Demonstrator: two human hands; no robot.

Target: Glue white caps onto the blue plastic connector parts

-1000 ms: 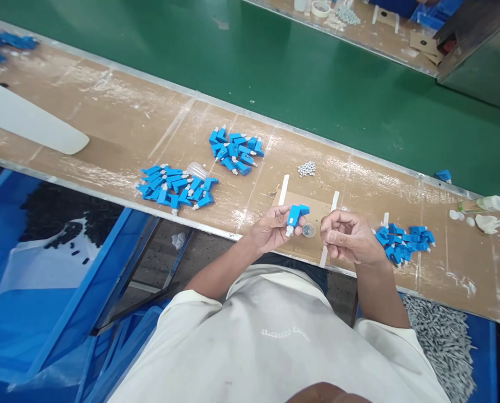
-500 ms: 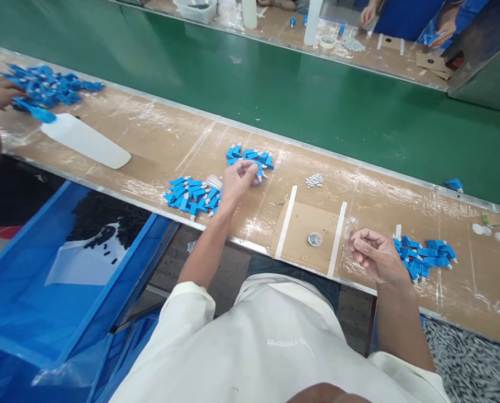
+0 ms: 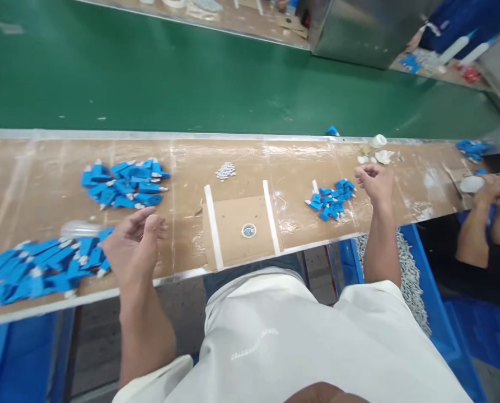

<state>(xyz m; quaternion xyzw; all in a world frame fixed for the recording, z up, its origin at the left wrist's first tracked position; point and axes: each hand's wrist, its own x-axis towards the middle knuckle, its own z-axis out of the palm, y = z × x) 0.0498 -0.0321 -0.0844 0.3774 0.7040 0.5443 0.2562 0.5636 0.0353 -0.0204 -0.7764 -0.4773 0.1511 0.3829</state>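
Note:
My left hand hovers at the right end of a heap of blue plastic pieces with white tips. Its thumb and fingers are apart, with nothing visible between them. Beyond it lies a second heap of similar blue pieces. A clear plastic piece rests against the nearer heap. My right hand is raised just right of a smaller blue heap. Its fingers are curled together in a pinch; whatever they may hold is hidden. A thin stick lies on the table between the card and that heap.
Between two white strips, a brown card bears a small round clear dish. Small grey pieces are piled behind it. A whitish jar and white scraps lie beyond my right hand. A co-worker's hands are at far right.
The view has swung right. My left hand has moved from the far blue heap towards the nearer one and opened. The stick has left my right hand, which has moved right past the small heap.

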